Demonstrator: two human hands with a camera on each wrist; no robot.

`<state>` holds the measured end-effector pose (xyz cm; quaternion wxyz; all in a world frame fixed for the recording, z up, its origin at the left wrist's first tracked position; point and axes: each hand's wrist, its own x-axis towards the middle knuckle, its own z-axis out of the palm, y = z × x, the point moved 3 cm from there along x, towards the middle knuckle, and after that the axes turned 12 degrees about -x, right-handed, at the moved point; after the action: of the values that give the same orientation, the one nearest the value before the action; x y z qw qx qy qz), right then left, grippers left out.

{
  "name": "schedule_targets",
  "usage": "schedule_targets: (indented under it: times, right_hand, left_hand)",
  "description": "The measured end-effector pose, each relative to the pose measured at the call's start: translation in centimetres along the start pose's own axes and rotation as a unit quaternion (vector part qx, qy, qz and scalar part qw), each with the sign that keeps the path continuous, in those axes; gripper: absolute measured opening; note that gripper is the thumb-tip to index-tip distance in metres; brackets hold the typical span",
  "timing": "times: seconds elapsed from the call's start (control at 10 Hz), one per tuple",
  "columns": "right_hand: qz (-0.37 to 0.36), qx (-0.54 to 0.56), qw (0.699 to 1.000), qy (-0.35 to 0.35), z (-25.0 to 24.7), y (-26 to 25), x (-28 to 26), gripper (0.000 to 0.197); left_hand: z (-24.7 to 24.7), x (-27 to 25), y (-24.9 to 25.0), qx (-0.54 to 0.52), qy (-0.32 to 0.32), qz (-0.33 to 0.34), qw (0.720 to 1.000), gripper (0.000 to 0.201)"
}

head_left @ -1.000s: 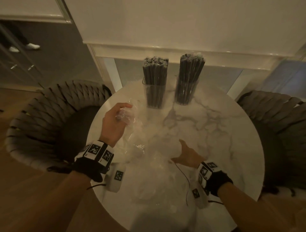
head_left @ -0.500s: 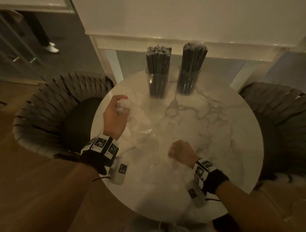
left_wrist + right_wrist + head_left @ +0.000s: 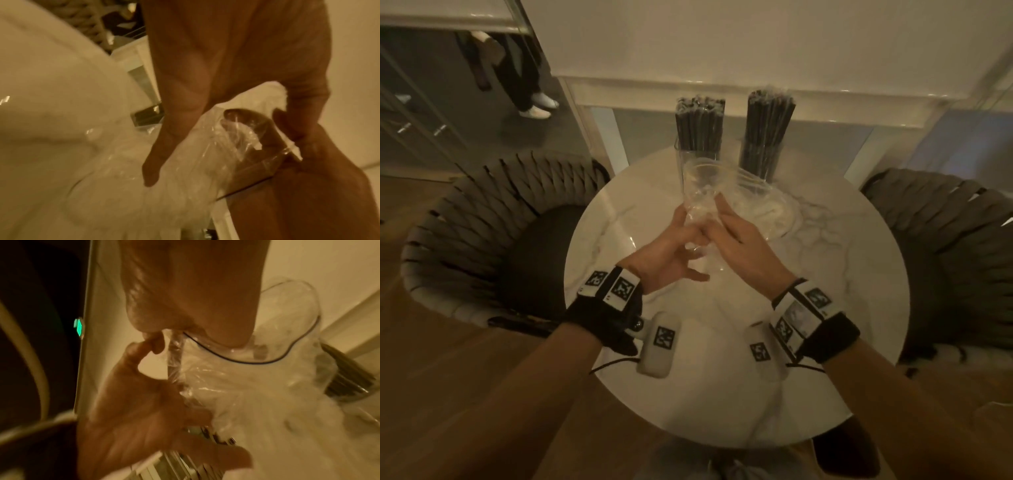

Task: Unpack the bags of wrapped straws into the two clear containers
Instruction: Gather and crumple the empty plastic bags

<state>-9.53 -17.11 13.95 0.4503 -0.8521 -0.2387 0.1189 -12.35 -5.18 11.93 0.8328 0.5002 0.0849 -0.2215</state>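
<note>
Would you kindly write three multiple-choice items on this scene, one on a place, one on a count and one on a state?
1. Where do the two clear containers stand?
A. at the table's far edge
B. on a chair
C. on the floor

2. How many containers hold dark straws?
A. one
B. two
C. four

3. What state is the clear plastic bag in?
A. lying flat on the table
B. full of straws
C. empty, held by both hands

Answers:
1 A: the left container and right container stand at the far edge of the round marble table.
2 B: both show bundles of straws standing upright in them.
3 C: the left hand and right hand pinch the empty plastic bag above the table.
</note>
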Motion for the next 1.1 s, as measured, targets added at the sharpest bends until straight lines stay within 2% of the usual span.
schedule_targets:
  times: [0.1, 0.2, 0.3, 0.4, 0.5, 0.6, 0.7, 0.8, 0.9, 1.0, 1.1]
  right_hand:
    - [-0.061, -0.116, 0.991, -0.011, -0.8, -0.6, -1.0, 0.031]
    - [-0.159, -0.264, 0.951, -0.035, -0.3, -0.8, -2.6, 0.056]
    - [-0.222, -0.297, 0.928, -0.04, 0.1, -0.3, -4.1, 0.044]
    - [-0.249, -0.28, 0.927, -0.033, -0.8, -0.9, -4.6, 0.032]
    - [-0.213, -0.224, 0.951, -0.005, -2.8, -2.4, -4.9, 0.03]
    - [-0.156, -0.207, 0.958, 0.124, -5.3, -3.5, -5.0, 0.033]
    - [-0.111, -0.282, 0.936, 0.176, -6.2, -2.7, -4.1, 0.059]
    - [0.014, -0.209, 0.977, 0.028, -5.4, 0.0, -3.3, 0.1]
    - [-0.028, 0.039, 0.998, 0.039, -5.6, 0.8, -3.9, 0.104]
    - [0.022, 0.145, 0.985, 0.097, -6.7, 2.2, -5.0, 0.093]
    - [0.073, 0.077, 0.98, 0.17, -8.5, 4.3, -6.3, 0.076]
  left_hand:
    - [1.7, -1.0, 1.1, -0.085, -0.011, 0.068, 0.994, 0.065]
    - [1.8, -1.5, 2.4, -0.07, 0.122, 0.247, 0.959, 0.048]
    - [2.3, -0.8, 1.1, -0.107, 0.149, 0.03, 0.983, 0.025]
    - [2.6, -0.4, 0.6, -0.136, 0.129, 0.036, 0.982, 0.025]
    - [2.9, 0.0, 1.6, 0.002, 0.18, 0.147, 0.973, 0.011]
    - [1.7, 0.3, 2.9, 0.21, 0.278, 0.251, 0.903, 0.054]
    - [2.2, 0.7, 2.9, 0.24, 0.202, 0.272, 0.91, 0.075]
    - [3.7, 1.2, 2.9, 0.108, 0.083, 0.228, 0.964, 0.071]
    - [6.2, 1.4, 3.1, 0.046, 0.051, 0.187, 0.98, 0.057]
    - [8.4, 2.7, 2.5, 0.013, 0.058, 0.138, 0.989, 0.052]
    - [10.8, 4.0, 1.9, 0.106, 0.044, 0.167, 0.979, 0.033]
